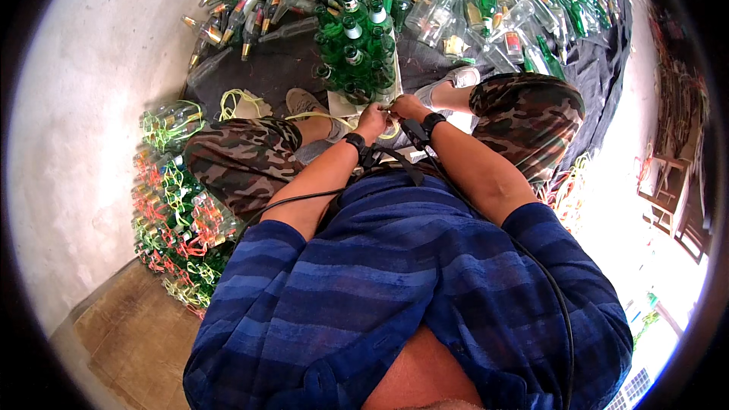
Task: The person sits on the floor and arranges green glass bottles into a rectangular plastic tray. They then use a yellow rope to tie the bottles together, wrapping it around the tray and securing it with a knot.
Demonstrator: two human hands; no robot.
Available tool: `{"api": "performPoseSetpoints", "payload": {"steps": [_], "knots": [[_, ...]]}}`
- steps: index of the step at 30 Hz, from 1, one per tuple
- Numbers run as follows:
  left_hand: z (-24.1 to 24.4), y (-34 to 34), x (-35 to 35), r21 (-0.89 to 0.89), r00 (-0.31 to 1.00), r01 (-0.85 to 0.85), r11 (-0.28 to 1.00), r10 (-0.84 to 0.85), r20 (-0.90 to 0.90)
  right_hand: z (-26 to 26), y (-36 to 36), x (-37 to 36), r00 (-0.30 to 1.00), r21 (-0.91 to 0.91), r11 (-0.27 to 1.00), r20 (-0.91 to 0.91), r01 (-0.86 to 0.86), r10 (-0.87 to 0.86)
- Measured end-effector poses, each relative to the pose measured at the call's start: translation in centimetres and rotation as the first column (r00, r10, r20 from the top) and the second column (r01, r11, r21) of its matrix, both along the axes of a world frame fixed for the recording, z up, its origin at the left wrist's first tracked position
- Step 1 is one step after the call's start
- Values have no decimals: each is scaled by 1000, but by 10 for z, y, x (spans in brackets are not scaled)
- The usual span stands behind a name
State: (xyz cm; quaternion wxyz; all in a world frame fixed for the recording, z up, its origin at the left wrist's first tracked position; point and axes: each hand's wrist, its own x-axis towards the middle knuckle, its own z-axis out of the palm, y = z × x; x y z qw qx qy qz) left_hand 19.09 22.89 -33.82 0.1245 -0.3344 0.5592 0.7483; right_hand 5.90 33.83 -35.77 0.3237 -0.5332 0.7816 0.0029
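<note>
My left hand (373, 121) and my right hand (408, 108) meet just in front of my lap, both gripping a thin yellow-green plastic strip (314, 117). The strip runs off to the left past my shin, and a loop of it hangs under my fingers. Directly beyond my hands, a tight cluster of upright green glass bottles (353, 56) stands on a pale board (342, 107) between my feet. The fingertips overlap, so the exact hold on the strip is partly hidden.
Loose green and clear glass bottles (512, 11) lie heaped on a dark sheet (273, 68) ahead. Bundles of bottles tied with coloured strips (182, 216) are stacked at the left by a pale wall (74, 125). More strips (569, 188) lie at the right, behind my knee.
</note>
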Motion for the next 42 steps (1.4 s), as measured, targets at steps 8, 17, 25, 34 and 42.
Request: {"api": "performPoseSetpoints", "payload": {"steps": [8,17,25,34,42], "knots": [[-6,-3,-2,-224,982,185,957,-171,79,-6,3,9,987,94,994,146,50,-64],[-21,-8,-8,-212,971,227,950,-204,125,-5,2,30,721,248,803,354,542,-596],[43,-2,-10,-279,954,290,916,-251,165,-14,10,31,835,164,911,363,379,-413],[0,-5,-6,-289,947,317,903,-318,47,-40,30,-15,880,-178,875,256,450,-400],[17,-7,2,-268,949,316,910,-308,71,40,5,2,669,-14,769,505,639,-546]]}}
